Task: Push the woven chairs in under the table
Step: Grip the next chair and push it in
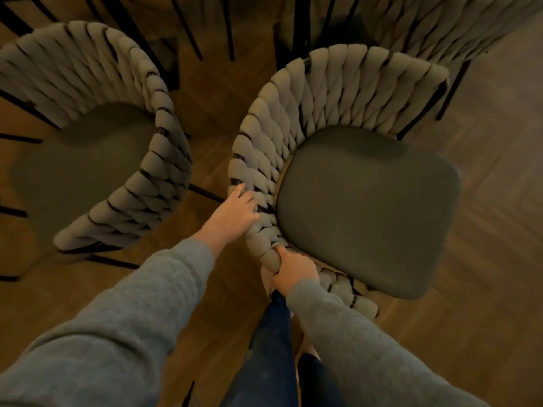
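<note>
A woven chair (367, 201) with a curved beige rope back and a dark padded seat stands right of centre, its seat facing right. My left hand (235, 214) grips the top rim of its back, fingers curled over the rope. Just below it, my right hand (291, 271) grips the same rim with the thumb over a strand. A second woven chair (97, 160) of the same kind stands at the left. A third woven chair (426, 24) shows at the top right. The table is not in view.
Black metal chair legs (188, 30) cross the top of the view between the chairs. The floor (484, 245) is brown wood, open at the right. My legs in dark trousers (273, 348) stand directly behind the held chair.
</note>
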`<action>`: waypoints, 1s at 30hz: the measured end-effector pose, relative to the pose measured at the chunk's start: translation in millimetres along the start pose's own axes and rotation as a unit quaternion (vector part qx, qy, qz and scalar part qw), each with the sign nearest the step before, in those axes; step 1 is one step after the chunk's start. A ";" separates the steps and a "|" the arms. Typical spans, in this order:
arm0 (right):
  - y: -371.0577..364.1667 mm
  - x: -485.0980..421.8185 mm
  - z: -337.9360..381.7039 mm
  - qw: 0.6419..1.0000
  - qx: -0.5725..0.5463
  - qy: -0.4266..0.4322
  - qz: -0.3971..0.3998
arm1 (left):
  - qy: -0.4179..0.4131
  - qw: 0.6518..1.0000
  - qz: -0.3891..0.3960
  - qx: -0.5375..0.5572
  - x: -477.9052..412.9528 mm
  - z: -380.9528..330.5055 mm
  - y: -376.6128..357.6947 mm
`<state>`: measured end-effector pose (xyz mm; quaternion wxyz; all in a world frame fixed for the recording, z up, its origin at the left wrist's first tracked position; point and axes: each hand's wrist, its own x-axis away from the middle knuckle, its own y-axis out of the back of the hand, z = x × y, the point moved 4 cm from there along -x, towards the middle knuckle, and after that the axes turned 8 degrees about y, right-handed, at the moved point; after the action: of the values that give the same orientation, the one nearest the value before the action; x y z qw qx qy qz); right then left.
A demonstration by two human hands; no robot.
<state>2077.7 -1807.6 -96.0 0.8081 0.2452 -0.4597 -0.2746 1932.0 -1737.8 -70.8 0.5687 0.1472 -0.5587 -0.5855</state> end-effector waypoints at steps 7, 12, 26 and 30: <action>-44.7 73.8 -23.5 0.990 0.081 0.049 0.100 | 0.093 0.991 0.058 0.077 89.2 -80.0 -18.0; -51.2 108.3 -52.5 0.978 0.124 0.056 0.155 | 0.121 0.982 0.078 0.124 120.6 -130.3 -9.6; 23.6 119.7 -187.3 0.940 0.299 0.023 0.163 | -0.023 0.978 0.052 0.200 72.7 -204.7 55.3; 42.6 116.7 -188.2 0.924 0.302 -0.071 0.223 | -0.122 0.978 0.078 0.150 56.3 -152.5 54.7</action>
<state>2301.9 -1827.6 -83.4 0.7014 0.3490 -0.6197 0.0475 2065.2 -1844.0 -50.5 0.5117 0.1137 -0.7152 -0.4623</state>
